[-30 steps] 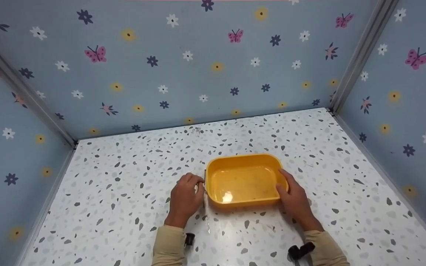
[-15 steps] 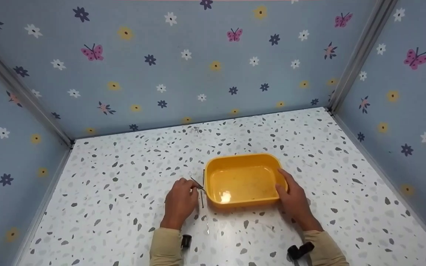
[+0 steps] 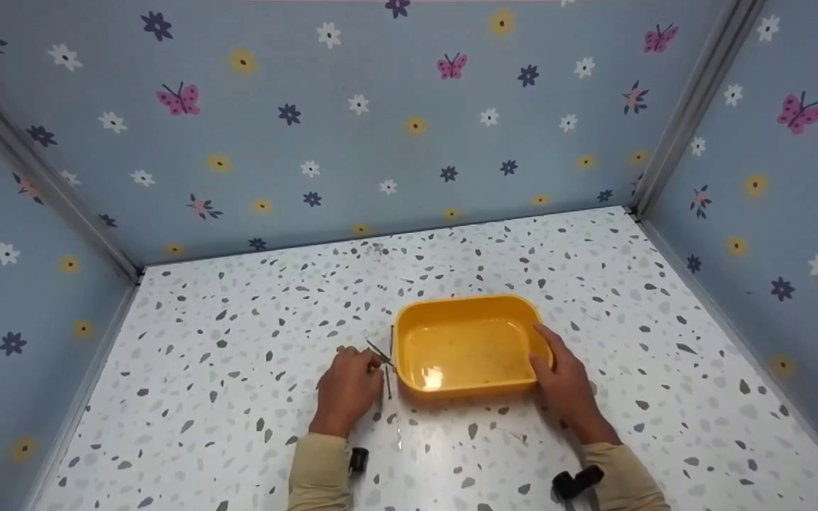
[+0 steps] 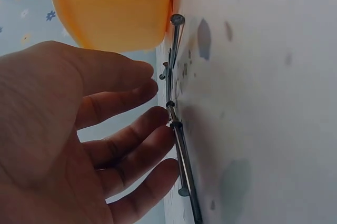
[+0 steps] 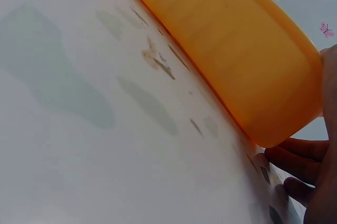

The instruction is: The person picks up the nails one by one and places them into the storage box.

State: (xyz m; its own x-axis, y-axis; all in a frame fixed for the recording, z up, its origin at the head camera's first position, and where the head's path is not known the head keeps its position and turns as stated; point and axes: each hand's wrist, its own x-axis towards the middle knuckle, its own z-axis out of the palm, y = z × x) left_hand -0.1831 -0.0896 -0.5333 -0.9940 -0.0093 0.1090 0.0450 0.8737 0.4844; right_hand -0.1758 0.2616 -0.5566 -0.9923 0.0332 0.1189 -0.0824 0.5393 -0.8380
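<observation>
An empty yellow plastic tub [image 3: 473, 348] stands on the speckled tabletop. My right hand [image 3: 569, 383] grips its right end, thumb over the rim on the inside and fingers along the outer wall. Just left of the tub lie several long metal nails [image 4: 185, 163], some crossing one another; one nail [image 3: 389, 383] points toward me in the head view. My left hand [image 3: 350, 390] is beside them, palm facing the nails in the left wrist view, its fingers [image 4: 142, 153] bent loosely and spread, tips right at the nails. Nothing shows between its thumb and fingers.
Blue panels [image 3: 380, 113] with flowers and butterflies enclose the white speckled tabletop [image 3: 253, 312] at the back and both sides. A black strap piece [image 3: 578, 482] sits at the right wrist, another black piece [image 3: 358, 460] at the left.
My left hand has drawn back slightly left and toward me from the tub's left side, and nails now show loose beside its fingertips. The right hand and tub have stayed put.
</observation>
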